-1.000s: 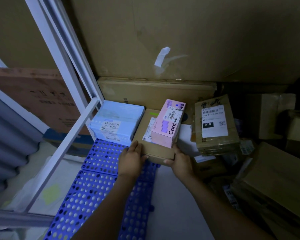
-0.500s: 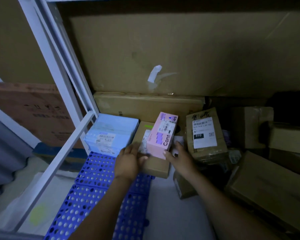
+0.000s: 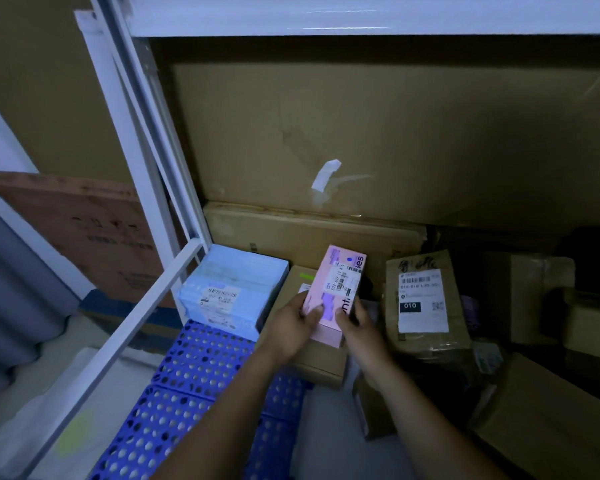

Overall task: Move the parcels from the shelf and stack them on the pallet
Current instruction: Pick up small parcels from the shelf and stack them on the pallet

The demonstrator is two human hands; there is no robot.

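Observation:
A pink box [image 3: 338, 289] with a white label lies on top of a flat brown carton [image 3: 316, 358], which sits on the far right end of the blue perforated pallet [image 3: 201, 368]. My left hand [image 3: 291, 327] grips the pink box's near left side, thumb on its top. My right hand [image 3: 359, 327] grips its near right side. A light blue parcel [image 3: 232, 289] with a barcode label rests on the pallet to the left of the carton.
A white shelf frame [image 3: 142, 161] rises at left, with a white shelf board [image 3: 361, 15] overhead. Large cardboard sheets [image 3: 378, 140] stand at the back. A labelled brown parcel marked 010 [image 3: 425, 303] and several more cartons [image 3: 548, 420] crowd the right side.
Both hands moved from the brown carton's front edge up onto the pink box and now hold it. The view tilted up, showing the shelf board above.

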